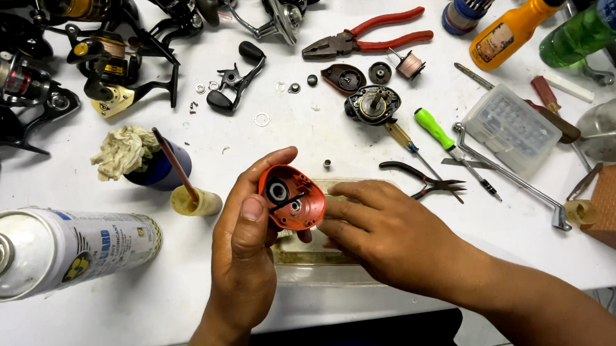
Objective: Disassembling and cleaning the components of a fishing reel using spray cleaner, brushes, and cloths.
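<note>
- The left hand (245,251) pinches an orange plastic reel side cover (292,197), thumb on its rim and fingers curled behind, above a shallow clear plastic tray (306,262).
- The right hand (386,232) rests fingertips against the cover's right edge, fingers together.
- The black reel body (373,105) lies apart up the table, opened; small washers and screws (262,119) lie loose, so reassembly looks undone.

You hold an orange rounded reel side cover (292,197), its inner side with round openings facing up, above a clear tray (313,258).
</note>
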